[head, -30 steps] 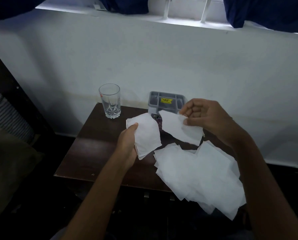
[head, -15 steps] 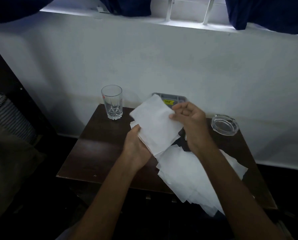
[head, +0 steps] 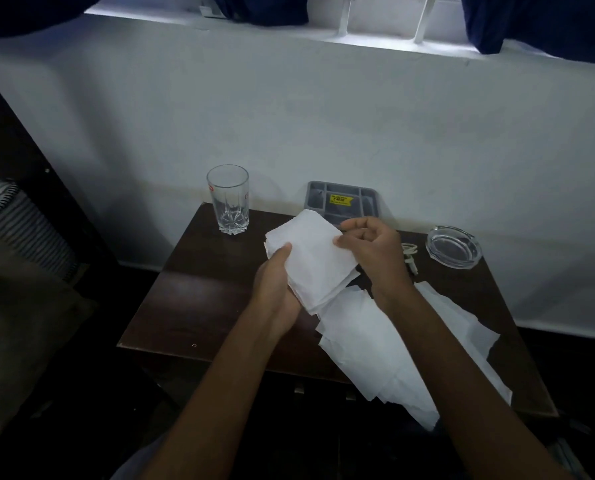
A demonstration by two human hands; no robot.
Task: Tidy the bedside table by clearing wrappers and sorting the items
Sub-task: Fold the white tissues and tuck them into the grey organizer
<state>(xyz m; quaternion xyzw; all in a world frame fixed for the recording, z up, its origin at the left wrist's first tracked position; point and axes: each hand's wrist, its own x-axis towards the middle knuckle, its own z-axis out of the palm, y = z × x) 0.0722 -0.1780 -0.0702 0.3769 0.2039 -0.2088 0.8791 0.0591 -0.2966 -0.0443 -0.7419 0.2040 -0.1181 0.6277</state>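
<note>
Two hands on one small stack of white square paper sheets [head: 311, 252] above the dark brown tabletop [head: 202, 299], mid-way: left hand [head: 276, 287] grips underneath, right hand [head: 375, 251] pinches its right corner. We note loose white sheets [head: 368, 341] overhanging the front edge.

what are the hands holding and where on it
Both hold the stack of white tissues: left hand grips its left edge, right hand pinches its right edge.

Both forearms [head: 220, 375] were bare from wrist to elbow. Left hand [head: 278, 282] and right hand [head: 372, 247] were bare. Grey-blue garment fabric [head: 140, 460] showed at the lower edge.
</note>
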